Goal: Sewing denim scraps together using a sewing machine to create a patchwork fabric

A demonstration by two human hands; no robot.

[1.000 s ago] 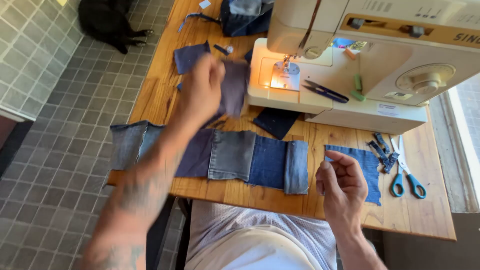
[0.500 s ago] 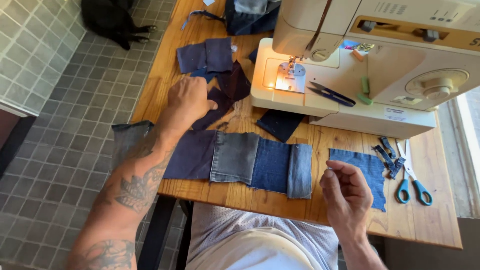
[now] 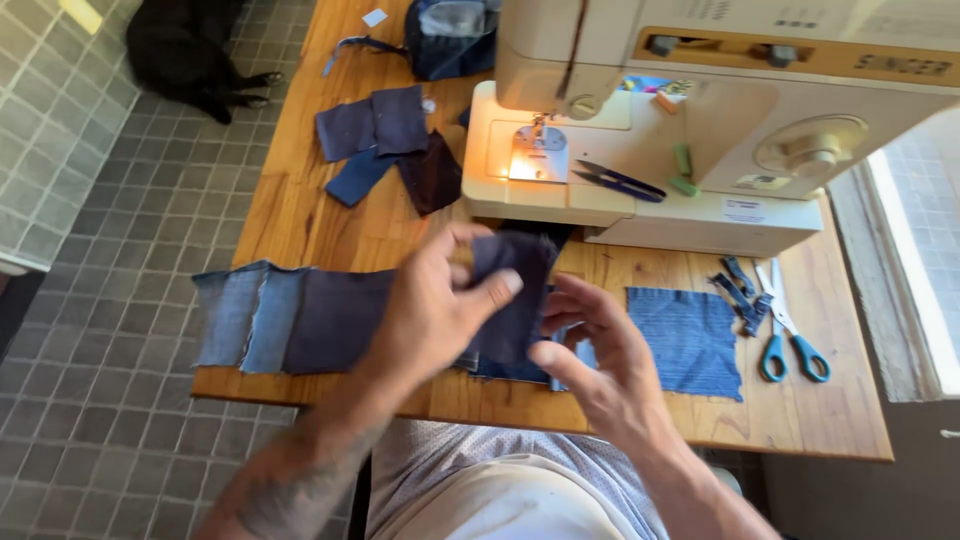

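The left hand (image 3: 435, 315) is grasping a dark denim patch (image 3: 512, 290); the right hand (image 3: 600, 365), fingers loose, is touching it, the sewing machine (image 3: 690, 120) standing just behind.

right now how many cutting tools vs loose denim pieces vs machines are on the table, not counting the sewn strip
cutting tools: 2, blue-handled scissors and thread snips
loose denim pieces: 6, dark patch in the left hand, blue patch by the right hand, 4 in the far pile
sewing machine: 1
total: 9
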